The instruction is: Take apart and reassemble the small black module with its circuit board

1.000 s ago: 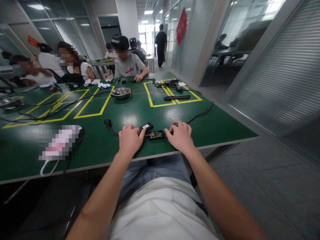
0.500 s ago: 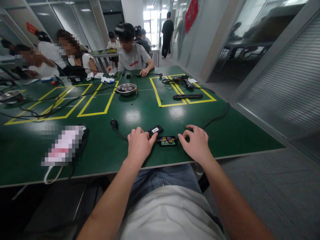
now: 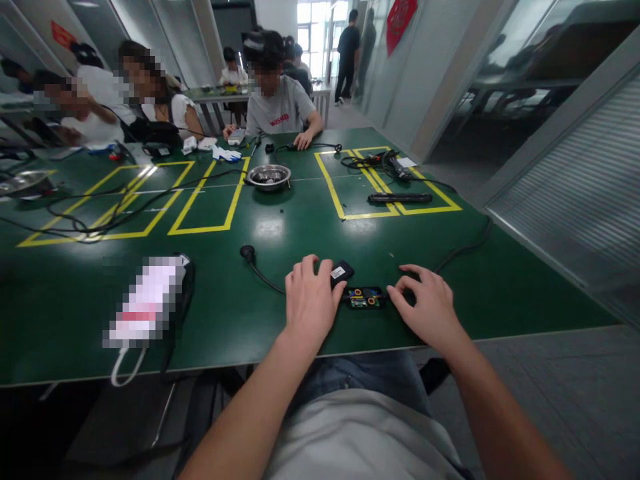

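A small black case [image 3: 366, 298] lies uncovered on the green table, showing a circuit board with copper-coloured rings and coloured wires. My left hand [image 3: 311, 297] is at its left end, over the black plug cable, thumb by the case edge; its fingers curl down and their tips are partly hidden. Just beyond that thumb rests the black cover [image 3: 342, 272] with a white label. At the case's right end, my right hand [image 3: 427, 300] pinches the black cable [image 3: 463, 250] between thumb and finger, another finger raised. A black power plug [image 3: 247, 253] lies to the left.
A phone-like device with a blurred screen [image 3: 147, 297] and a white loop stands at left. Farther off are a metal bowl [image 3: 269, 177], a black bar [image 3: 400, 198], tangled cables [image 3: 383, 160] and yellow tape outlines. A co-worker [image 3: 280, 100] sits across the table [image 3: 300, 223].
The view has shifted, so the table and both hands appear farther right and slightly lower. My hands keep nearly the same places at the two ends of the case.
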